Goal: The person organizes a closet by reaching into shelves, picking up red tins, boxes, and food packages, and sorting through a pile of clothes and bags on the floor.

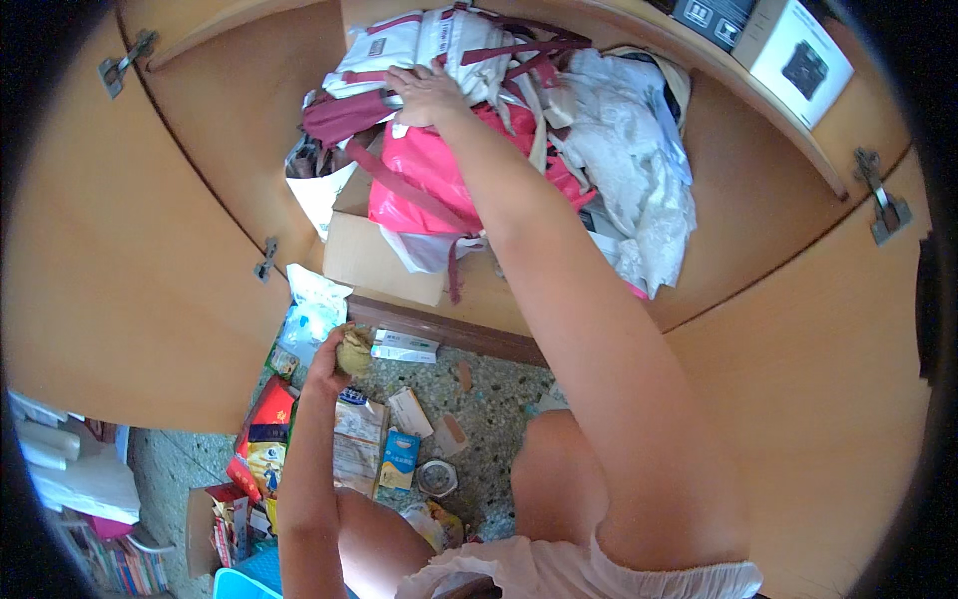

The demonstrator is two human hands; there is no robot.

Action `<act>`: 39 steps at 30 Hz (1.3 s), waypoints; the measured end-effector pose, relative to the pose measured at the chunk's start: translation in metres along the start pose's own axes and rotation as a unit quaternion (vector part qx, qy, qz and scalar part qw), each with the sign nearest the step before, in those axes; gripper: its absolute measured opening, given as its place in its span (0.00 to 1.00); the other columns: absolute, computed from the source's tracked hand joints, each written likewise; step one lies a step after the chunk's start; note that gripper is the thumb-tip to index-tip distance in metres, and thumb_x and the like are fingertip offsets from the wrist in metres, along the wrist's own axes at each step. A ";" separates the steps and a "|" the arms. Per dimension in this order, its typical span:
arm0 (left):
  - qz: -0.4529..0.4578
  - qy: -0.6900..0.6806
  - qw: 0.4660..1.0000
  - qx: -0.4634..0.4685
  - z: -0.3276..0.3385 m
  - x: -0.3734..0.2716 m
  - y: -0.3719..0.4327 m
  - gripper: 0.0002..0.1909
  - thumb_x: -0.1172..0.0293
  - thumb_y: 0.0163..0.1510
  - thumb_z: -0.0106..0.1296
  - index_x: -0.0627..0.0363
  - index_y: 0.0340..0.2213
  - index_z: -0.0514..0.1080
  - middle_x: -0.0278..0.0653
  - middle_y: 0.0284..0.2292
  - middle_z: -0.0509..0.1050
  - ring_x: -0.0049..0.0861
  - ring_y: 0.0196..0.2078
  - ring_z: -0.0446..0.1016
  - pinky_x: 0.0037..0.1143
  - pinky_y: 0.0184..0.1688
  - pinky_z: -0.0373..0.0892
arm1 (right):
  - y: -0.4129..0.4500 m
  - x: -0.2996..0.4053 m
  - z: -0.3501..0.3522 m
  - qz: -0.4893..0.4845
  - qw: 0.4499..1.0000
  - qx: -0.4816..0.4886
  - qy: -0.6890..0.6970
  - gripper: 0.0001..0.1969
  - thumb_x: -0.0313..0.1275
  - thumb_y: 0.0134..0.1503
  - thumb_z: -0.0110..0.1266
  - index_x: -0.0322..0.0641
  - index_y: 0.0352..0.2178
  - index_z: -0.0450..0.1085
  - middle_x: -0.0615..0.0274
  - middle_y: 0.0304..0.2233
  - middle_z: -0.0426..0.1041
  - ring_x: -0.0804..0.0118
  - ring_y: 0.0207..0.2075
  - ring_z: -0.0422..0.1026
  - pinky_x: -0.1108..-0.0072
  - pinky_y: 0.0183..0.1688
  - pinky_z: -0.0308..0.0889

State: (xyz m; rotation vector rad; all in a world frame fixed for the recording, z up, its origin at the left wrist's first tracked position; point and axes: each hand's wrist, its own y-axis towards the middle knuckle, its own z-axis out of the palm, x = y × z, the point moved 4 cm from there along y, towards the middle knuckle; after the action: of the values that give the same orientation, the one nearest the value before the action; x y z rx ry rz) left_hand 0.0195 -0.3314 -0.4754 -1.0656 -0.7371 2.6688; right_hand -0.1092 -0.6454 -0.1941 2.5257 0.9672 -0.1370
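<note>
My left hand [329,367] grips a small tan cloth bundle [355,352] above the speckled floor, just left of a white and green carton [405,347]. My right hand [428,93] reaches into the cupboard. Its fingers are spread flat on the front of a white bag [408,49] with maroon straps, which lies on top of the pile. Under that hand is a pink plastic bag [423,176]. A maroon fabric piece [348,117] lies to its left, and an open cardboard box [385,254] stands below. What lies beneath the pink bag is mostly hidden.
Crumpled clear plastic wrap [621,142] fills the cupboard's right side. Doors [135,262] stand open on both sides. A boxed device [797,64] sits on the upper shelf. On the floor are a blue and yellow carton [400,459], a round metal tin [437,478] and several packets.
</note>
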 end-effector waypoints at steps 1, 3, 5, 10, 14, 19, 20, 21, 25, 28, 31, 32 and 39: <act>0.001 0.007 1.000 0.005 0.002 0.001 0.002 0.17 0.61 0.50 0.44 0.52 0.41 0.63 0.38 0.38 0.68 0.30 0.40 0.68 0.31 0.41 0.66 | -0.005 -0.003 -0.002 -0.012 1.000 -0.026 0.005 0.38 0.46 0.43 0.46 0.54 0.56 0.42 0.71 0.58 0.40 0.64 0.59 0.43 0.68 0.59 0.34; 0.005 0.019 1.000 0.019 0.007 0.003 0.004 0.18 0.60 0.49 0.44 0.53 0.42 0.63 0.38 0.38 0.68 0.30 0.40 0.68 0.31 0.41 0.66 | -0.027 -0.005 -0.017 -0.070 0.985 -0.143 0.072 0.38 0.47 0.41 0.51 0.47 0.53 0.49 0.63 0.57 0.44 0.61 0.58 0.45 0.70 0.58 0.39; 0.023 0.017 1.000 0.015 -0.010 -0.003 -0.008 0.19 0.59 0.49 0.45 0.53 0.42 0.63 0.37 0.37 0.69 0.30 0.38 0.69 0.30 0.40 0.67 | -0.060 0.011 -0.054 -0.067 0.942 -0.315 0.092 0.36 0.46 0.40 0.51 0.45 0.50 0.54 0.59 0.54 0.51 0.61 0.56 0.49 0.68 0.58 0.41; 0.015 0.053 0.998 0.012 0.003 -0.002 -0.011 0.18 0.59 0.48 0.46 0.53 0.40 0.65 0.37 0.37 0.69 0.30 0.38 0.69 0.30 0.40 0.67 | -0.212 -0.126 -0.089 0.219 0.843 -0.491 0.001 0.32 0.32 0.33 0.52 0.35 0.45 0.58 0.46 0.46 0.58 0.48 0.49 0.54 0.59 0.53 0.43; -0.011 0.025 0.999 0.026 0.021 0.008 -0.007 0.15 0.61 0.48 0.44 0.52 0.38 0.65 0.36 0.35 0.70 0.29 0.37 0.69 0.29 0.40 0.66 | -0.296 -0.250 -0.040 0.425 0.877 -0.221 -0.020 0.28 0.35 0.44 0.48 0.35 0.47 0.53 0.40 0.41 0.63 0.43 0.44 0.62 0.59 0.48 0.53; -0.021 0.018 1.000 -0.001 0.011 0.004 -0.011 0.15 0.59 0.48 0.46 0.50 0.38 0.67 0.33 0.34 0.71 0.26 0.35 0.70 0.27 0.37 0.68 | -0.286 -0.248 -0.025 0.541 0.801 -0.249 0.067 0.21 0.33 0.52 0.40 0.33 0.46 0.52 0.39 0.28 0.70 0.41 0.32 0.69 0.59 0.37 0.64; -0.011 0.016 1.000 0.011 0.009 0.000 -0.012 0.15 0.59 0.48 0.46 0.49 0.38 0.67 0.32 0.34 0.71 0.26 0.34 0.70 0.27 0.37 0.68 | -0.278 -0.245 -0.025 0.547 0.801 -0.234 0.063 0.20 0.32 0.53 0.37 0.35 0.47 0.51 0.39 0.29 0.69 0.42 0.33 0.69 0.60 0.37 0.64; -0.003 0.015 1.000 0.026 0.009 -0.001 -0.012 0.15 0.59 0.47 0.47 0.49 0.37 0.67 0.32 0.33 0.71 0.26 0.34 0.71 0.27 0.37 0.68 | -0.274 -0.248 -0.022 0.554 0.801 -0.218 0.056 0.19 0.30 0.54 0.35 0.37 0.48 0.49 0.39 0.30 0.69 0.42 0.34 0.69 0.60 0.38 0.64; 0.003 0.001 0.999 0.043 0.015 0.001 -0.016 0.15 0.58 0.46 0.48 0.50 0.36 0.68 0.33 0.34 0.71 0.26 0.35 0.70 0.27 0.37 0.68 | -0.271 -0.272 -0.012 0.463 0.886 -0.034 0.017 0.21 0.30 0.54 0.31 0.44 0.51 0.48 0.43 0.38 0.67 0.47 0.38 0.69 0.62 0.39 0.64; 0.005 -0.001 1.000 0.024 -0.011 -0.008 -0.019 0.16 0.61 0.45 0.49 0.52 0.36 0.66 0.35 0.35 0.70 0.29 0.37 0.69 0.29 0.41 0.66 | -0.248 -0.252 -0.038 0.485 0.874 0.012 -0.019 0.29 0.40 0.50 0.42 0.48 0.54 0.46 0.44 0.50 0.55 0.47 0.50 0.56 0.62 0.47 0.57; 0.018 0.002 1.000 0.019 -0.004 -0.006 -0.018 0.16 0.61 0.45 0.48 0.52 0.36 0.66 0.35 0.35 0.70 0.29 0.37 0.69 0.29 0.41 0.65 | -0.238 -0.230 -0.078 0.454 0.879 -0.130 0.071 0.47 0.51 0.40 0.53 0.44 0.56 0.40 0.43 0.56 0.39 0.50 0.58 0.42 0.67 0.55 0.46; 0.017 0.001 1.000 0.021 -0.003 -0.005 -0.016 0.16 0.61 0.45 0.48 0.52 0.36 0.66 0.35 0.35 0.70 0.29 0.37 0.69 0.29 0.41 0.65 | -0.229 -0.220 -0.068 0.350 0.917 -0.133 0.138 0.51 0.53 0.36 0.56 0.42 0.56 0.38 0.42 0.56 0.38 0.49 0.58 0.41 0.67 0.56 0.44; 0.008 0.011 0.999 0.049 0.005 -0.007 -0.016 0.16 0.59 0.46 0.49 0.51 0.36 0.67 0.33 0.34 0.71 0.27 0.36 0.69 0.27 0.39 0.67 | -0.212 -0.197 0.003 0.085 0.975 0.133 0.156 0.45 0.47 0.35 0.58 0.35 0.52 0.49 0.41 0.46 0.60 0.50 0.48 0.60 0.75 0.52 0.54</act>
State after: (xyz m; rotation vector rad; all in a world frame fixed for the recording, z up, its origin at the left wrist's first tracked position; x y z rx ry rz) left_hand 0.0205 -0.3215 -0.4602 -1.0784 -0.5884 2.6708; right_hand -0.3967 -0.6264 -0.2250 2.9259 0.8873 0.2017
